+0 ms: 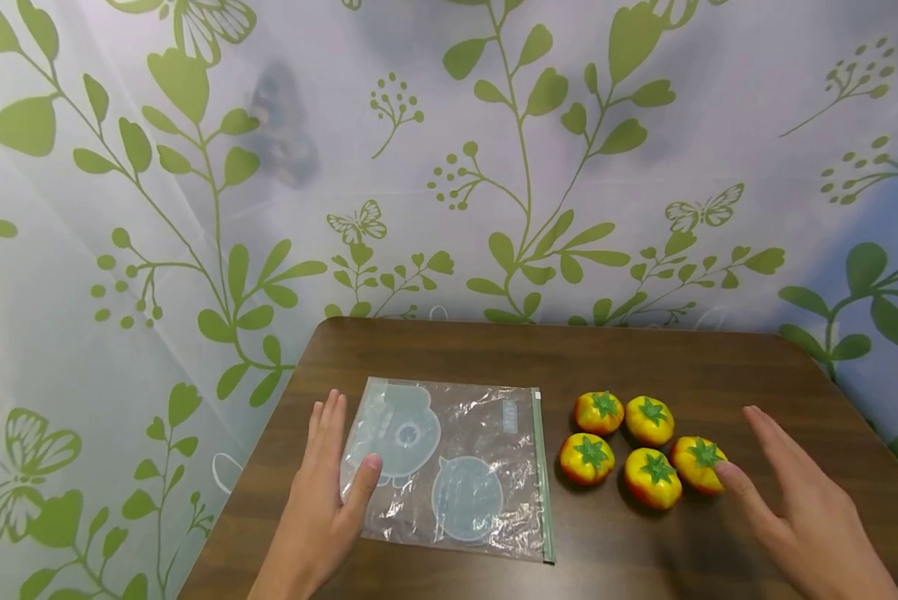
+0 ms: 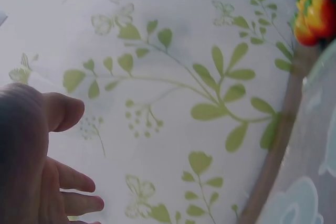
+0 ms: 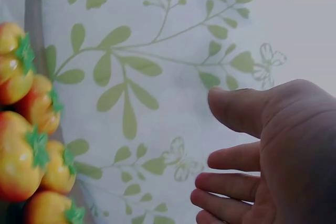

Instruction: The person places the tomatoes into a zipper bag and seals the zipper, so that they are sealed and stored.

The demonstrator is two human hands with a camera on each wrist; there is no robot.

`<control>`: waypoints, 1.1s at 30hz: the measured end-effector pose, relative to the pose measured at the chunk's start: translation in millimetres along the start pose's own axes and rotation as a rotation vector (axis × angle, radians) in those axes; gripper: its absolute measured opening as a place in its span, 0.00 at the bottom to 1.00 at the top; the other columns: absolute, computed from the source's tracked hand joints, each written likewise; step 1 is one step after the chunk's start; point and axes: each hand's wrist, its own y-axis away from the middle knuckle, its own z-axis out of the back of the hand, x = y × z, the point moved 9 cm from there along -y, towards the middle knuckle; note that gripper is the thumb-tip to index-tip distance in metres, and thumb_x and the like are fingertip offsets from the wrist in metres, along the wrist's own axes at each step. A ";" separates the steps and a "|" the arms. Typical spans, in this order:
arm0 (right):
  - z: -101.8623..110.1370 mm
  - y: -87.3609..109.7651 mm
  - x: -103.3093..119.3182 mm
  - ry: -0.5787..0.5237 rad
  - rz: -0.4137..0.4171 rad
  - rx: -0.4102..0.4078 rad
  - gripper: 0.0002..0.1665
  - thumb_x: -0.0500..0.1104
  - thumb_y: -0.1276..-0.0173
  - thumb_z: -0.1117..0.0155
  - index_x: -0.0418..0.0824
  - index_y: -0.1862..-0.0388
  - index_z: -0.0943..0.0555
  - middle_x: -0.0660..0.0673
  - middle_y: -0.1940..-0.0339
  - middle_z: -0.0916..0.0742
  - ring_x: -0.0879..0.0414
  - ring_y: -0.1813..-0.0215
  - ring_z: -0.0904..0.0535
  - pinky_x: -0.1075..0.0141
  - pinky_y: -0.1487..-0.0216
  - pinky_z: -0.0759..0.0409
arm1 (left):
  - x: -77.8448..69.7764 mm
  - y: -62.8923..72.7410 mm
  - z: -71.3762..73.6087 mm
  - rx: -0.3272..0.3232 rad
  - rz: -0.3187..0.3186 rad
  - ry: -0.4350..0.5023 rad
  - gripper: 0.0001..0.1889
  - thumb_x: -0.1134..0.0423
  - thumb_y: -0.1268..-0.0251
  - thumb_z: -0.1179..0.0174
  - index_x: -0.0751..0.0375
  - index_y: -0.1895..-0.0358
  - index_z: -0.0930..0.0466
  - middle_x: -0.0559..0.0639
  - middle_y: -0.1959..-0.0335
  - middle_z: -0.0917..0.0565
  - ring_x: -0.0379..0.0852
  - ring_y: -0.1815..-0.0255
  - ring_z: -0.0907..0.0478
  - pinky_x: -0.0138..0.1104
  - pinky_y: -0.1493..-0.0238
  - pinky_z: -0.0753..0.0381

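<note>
Five glossy, rounded, yellow-and-red fruits with green star-shaped tops are clustered on a dark brown wood-grain counter, to the left of the fingers of the right hand, the nearer of the two. The rightmost fruit is overlapped by the right thumb's tip in the head view, yet a gap between hand and cluster is shown by the right wrist camera. The green tops are turned up and no marked long axis is seen, so any reach from the right is judged to turn on that leftward gap. Beyond the cluster's left side, a clear, flat plastic bag with pale blue printed figures is laid, its green edge strip run front to back beside the fruits. Whether the strip is sealed cannot be told. The bag's opposite side is flanked by the left hand. Nothing is held by either hand: the fingers of both are extended, the thumbs spread apart from them.
</note>
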 end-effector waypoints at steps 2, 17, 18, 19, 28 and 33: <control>2.3 -2.6 8.0 0.008 0.012 -0.004 0.50 0.56 0.14 0.39 0.43 0.07 0.52 0.27 0.10 0.42 0.16 0.20 0.40 0.18 0.28 0.44 | -7.3 -0.4 2.4 -0.021 -0.017 0.000 0.43 0.53 0.16 0.41 0.52 0.08 0.54 0.51 0.07 0.49 0.59 0.06 0.59 0.77 0.23 0.42; 3.0 -37.8 78.1 -0.018 0.184 0.004 0.53 0.58 0.34 0.16 0.40 0.17 0.28 0.26 0.28 0.17 0.22 0.38 0.17 0.25 0.47 0.22 | -30.8 -16.5 -11.6 -0.014 -0.051 -0.067 0.45 0.46 0.16 0.40 0.60 0.09 0.53 0.53 0.07 0.50 0.59 0.06 0.58 0.62 0.12 0.50; 1.1 -41.0 84.4 -0.024 0.202 0.010 0.53 0.59 0.35 0.16 0.40 0.18 0.27 0.27 0.28 0.16 0.23 0.38 0.16 0.25 0.46 0.21 | -30.5 -17.4 -13.8 -0.013 -0.054 -0.079 0.45 0.46 0.16 0.40 0.62 0.10 0.52 0.54 0.07 0.49 0.60 0.06 0.58 0.62 0.12 0.51; -1.0 -44.6 90.2 -0.034 0.213 0.022 0.52 0.59 0.35 0.16 0.40 0.18 0.26 0.27 0.28 0.16 0.23 0.38 0.16 0.25 0.45 0.21 | -30.1 -18.2 -15.9 -0.013 -0.058 -0.090 0.45 0.47 0.16 0.40 0.64 0.10 0.52 0.55 0.07 0.49 0.61 0.06 0.58 0.61 0.12 0.52; -33.7 -68.0 130.1 -0.071 0.283 0.165 0.51 0.62 0.32 0.20 0.40 0.18 0.26 0.35 0.23 0.18 0.29 0.29 0.18 0.28 0.34 0.22 | -19.6 -20.9 -32.4 0.020 -0.021 -0.173 0.43 0.46 0.17 0.40 0.68 0.13 0.44 0.60 0.09 0.47 0.66 0.07 0.55 0.64 0.12 0.52; -54.0 -77.2 138.8 -0.104 0.315 0.203 0.49 0.59 0.32 0.19 0.39 0.19 0.25 0.34 0.23 0.18 0.30 0.28 0.18 0.30 0.32 0.21 | -13.5 -20.3 -41.0 0.047 -0.004 -0.209 0.40 0.46 0.16 0.40 0.69 0.14 0.40 0.63 0.10 0.43 0.68 0.08 0.54 0.63 0.12 0.51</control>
